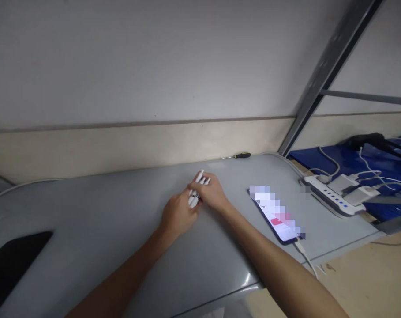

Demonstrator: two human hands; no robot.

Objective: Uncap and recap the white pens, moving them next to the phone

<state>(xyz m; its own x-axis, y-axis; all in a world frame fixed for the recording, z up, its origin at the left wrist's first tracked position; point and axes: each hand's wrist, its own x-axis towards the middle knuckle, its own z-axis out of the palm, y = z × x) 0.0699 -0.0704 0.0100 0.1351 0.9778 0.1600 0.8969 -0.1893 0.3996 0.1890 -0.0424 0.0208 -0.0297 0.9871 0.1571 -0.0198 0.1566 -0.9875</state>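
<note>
Several white stick-like pieces with dark gaps between them (pixel 194 199) are bunched together above the grey table (pixel 121 207), near its middle. My left hand (pixel 179 213) is closed around their lower left side. From the right, my right hand (pixel 212 191) grips the same bunch, its fingers wrapped over the upper part. The two hands meet at the pieces, and their fingers hide much of them. What exactly the pieces are cannot be made out.
A lit phone (pixel 276 216) with a white cable lies right of my hands. Behind it sits a white power strip (pixel 332 196) with plugged chargers. A screwdriver (pixel 242 155) rests by the wall. A black object (pixel 18 265) lies at left; a metal post (pixel 319 84) stands at right.
</note>
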